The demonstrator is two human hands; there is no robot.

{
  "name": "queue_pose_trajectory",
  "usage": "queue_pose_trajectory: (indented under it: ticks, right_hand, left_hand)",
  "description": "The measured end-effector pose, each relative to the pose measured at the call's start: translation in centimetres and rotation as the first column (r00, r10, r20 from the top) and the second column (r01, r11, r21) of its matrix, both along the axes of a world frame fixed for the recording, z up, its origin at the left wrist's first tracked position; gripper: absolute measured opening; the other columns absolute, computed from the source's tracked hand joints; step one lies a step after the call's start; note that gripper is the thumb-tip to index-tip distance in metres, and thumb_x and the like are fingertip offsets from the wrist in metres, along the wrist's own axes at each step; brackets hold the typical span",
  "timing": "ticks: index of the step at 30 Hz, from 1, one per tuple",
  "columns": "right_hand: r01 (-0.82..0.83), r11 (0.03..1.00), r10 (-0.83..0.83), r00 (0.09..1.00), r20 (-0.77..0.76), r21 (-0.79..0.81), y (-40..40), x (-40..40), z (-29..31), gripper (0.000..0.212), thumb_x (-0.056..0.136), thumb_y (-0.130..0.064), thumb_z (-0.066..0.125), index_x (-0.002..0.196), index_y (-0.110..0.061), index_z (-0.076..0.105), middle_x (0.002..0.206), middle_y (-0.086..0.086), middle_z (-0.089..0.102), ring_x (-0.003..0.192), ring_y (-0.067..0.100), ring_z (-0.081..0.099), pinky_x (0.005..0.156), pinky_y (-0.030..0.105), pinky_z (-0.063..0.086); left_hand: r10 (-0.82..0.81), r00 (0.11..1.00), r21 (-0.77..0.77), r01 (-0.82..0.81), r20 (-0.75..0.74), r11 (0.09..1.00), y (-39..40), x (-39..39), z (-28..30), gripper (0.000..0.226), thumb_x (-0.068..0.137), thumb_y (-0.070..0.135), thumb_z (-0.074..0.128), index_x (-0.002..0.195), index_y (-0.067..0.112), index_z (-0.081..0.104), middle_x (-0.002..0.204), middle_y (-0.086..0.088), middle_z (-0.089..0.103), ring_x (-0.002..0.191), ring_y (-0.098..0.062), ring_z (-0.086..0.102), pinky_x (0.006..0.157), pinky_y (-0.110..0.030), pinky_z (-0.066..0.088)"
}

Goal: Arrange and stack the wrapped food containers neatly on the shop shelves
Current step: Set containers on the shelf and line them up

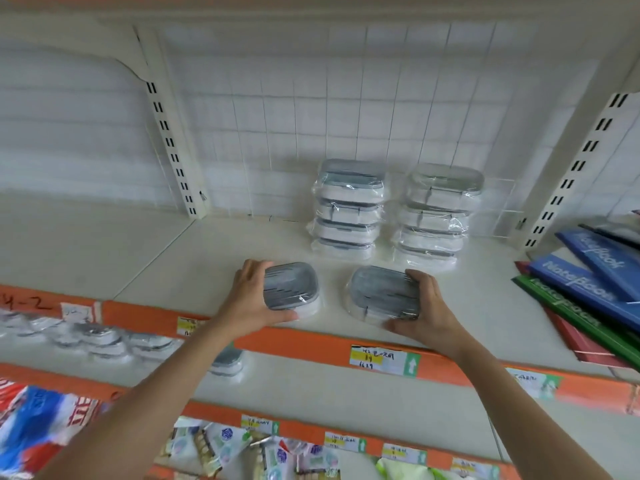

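Observation:
Two wrapped grey-lidded food containers sit near the front of the cream shelf [180,271]. My left hand [251,296] grips the left container [291,287] by its left side. My right hand [427,306] grips the right container [382,294] by its right side. Behind them, against the wire-grid back, stand two stacks of the same wrapped containers: the left stack [348,209] and the right stack [436,216], each several high.
Blue, green and red notebooks [585,292] lie fanned on the shelf's right end. The shelf below holds more wrapped containers [100,339] at left and one [225,363] under my left forearm. Orange price strips [311,344] edge the shelves. Packaged goods [242,452] fill the lowest shelf.

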State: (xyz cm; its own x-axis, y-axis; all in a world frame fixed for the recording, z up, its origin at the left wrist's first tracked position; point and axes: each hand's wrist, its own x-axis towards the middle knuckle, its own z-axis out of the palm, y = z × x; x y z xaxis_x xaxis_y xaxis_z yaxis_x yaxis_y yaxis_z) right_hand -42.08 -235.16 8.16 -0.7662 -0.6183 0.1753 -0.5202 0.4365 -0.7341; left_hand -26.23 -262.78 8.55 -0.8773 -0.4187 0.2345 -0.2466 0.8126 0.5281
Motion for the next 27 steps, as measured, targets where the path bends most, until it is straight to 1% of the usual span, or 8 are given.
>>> queue_pose_trajectory:
  ticks: [4,11,16,20,22,24,26,27]
  right_hand:
    - [-0.015,1.000,0.015,1.000,0.015,-0.013,0.1,-0.1,-0.3,0.095,0.061,-0.023,0.088,0.136,-0.017,0.030,0.124,-0.011,0.030,0.114,0.005,0.039,0.092,0.014,0.035]
    - [-0.028,0.999,0.029,0.999,0.037,-0.017,0.2,-0.5,-0.4,0.123,0.057,-0.036,0.089,0.148,-0.022,0.008,0.142,-0.010,0.030,0.126,0.005,0.036,0.100,0.014,0.032]
    - [0.024,0.998,-0.023,1.000,0.015,-0.058,-0.2,0.1,-0.2,0.136,0.054,-0.037,0.089,0.150,-0.018,-0.006,0.153,-0.002,0.020,0.140,0.014,0.023,0.112,0.031,0.028]
    - [0.064,0.986,-0.035,0.982,0.183,-0.155,0.2,0.1,0.5,0.136,0.057,-0.034,0.088,0.150,-0.023,-0.011,0.150,-0.005,0.025,0.139,0.009,0.026,0.115,0.032,0.026]
    - [0.060,0.980,-0.018,0.977,0.214,-0.191,0.4,0.3,0.7,0.135,0.058,-0.033,0.087,0.150,-0.027,-0.012,0.149,-0.010,0.026,0.138,0.003,0.026,0.115,0.028,0.025]
    - [0.056,0.974,-0.006,0.975,0.220,-0.222,0.5,0.4,0.9,0.129,0.061,-0.031,0.086,0.150,-0.029,-0.008,0.144,-0.021,0.026,0.133,-0.009,0.027,0.109,0.013,0.024]
    - [0.049,0.968,0.003,0.978,0.210,-0.245,0.6,0.3,0.8,0.116,0.066,-0.024,0.084,0.150,-0.029,0.004,0.137,-0.032,0.025,0.124,-0.024,0.026,0.098,-0.001,0.025]
    - [0.051,0.967,0.003,0.978,0.210,-0.252,0.6,0.3,0.8,0.110,0.067,-0.020,0.084,0.148,-0.029,0.010,0.135,-0.033,0.026,0.120,-0.027,0.028,0.094,-0.004,0.026]
  left_hand:
    - [-0.057,0.997,0.043,0.059,-0.057,0.997,0.0,-0.2,0.5,0.093,0.052,0.037,0.092,0.130,0.012,0.047,0.118,0.001,0.041,0.117,-0.020,0.044,0.103,-0.029,0.035]
    - [-0.244,0.929,0.002,0.255,-0.277,0.967,3.9,-5.0,4.4,0.097,0.054,0.045,0.089,0.134,0.011,0.046,0.127,-0.001,0.042,0.121,-0.013,0.042,0.106,-0.022,0.030]
    - [-0.472,0.879,-0.021,0.472,-0.066,0.881,8.1,-9.0,4.6,0.102,0.057,0.048,0.087,0.140,0.013,0.039,0.132,-0.001,0.034,0.125,-0.011,0.034,0.108,-0.018,0.023]
    - [-0.506,0.862,0.008,0.506,-0.019,0.863,8.9,-10.7,3.9,0.102,0.061,0.049,0.085,0.143,0.015,0.035,0.130,-0.001,0.031,0.126,-0.012,0.033,0.111,-0.024,0.025]
    - [-0.531,0.847,0.017,0.531,0.011,0.847,8.6,-11.2,3.9,0.102,0.062,0.051,0.083,0.144,0.017,0.033,0.130,0.002,0.030,0.125,-0.009,0.031,0.109,-0.024,0.026]
    - [-0.545,0.839,0.072,0.543,0.012,0.837,8.3,-11.5,3.9,0.100,0.063,0.050,0.083,0.144,0.019,0.033,0.132,0.004,0.030,0.127,-0.006,0.031,0.107,-0.019,0.024]
    - [-0.530,0.846,0.287,0.522,-0.057,0.803,8.1,-11.2,4.0,0.097,0.064,0.053,0.081,0.144,0.022,0.034,0.139,0.006,0.032,0.132,-0.004,0.030,0.105,-0.016,0.022]
    - [-0.489,0.865,0.432,0.487,-0.116,0.759,7.9,-10.8,4.0,0.099,0.063,0.060,0.078,0.144,0.023,0.035,0.143,0.006,0.033,0.133,-0.003,0.030,0.105,-0.016,0.022]
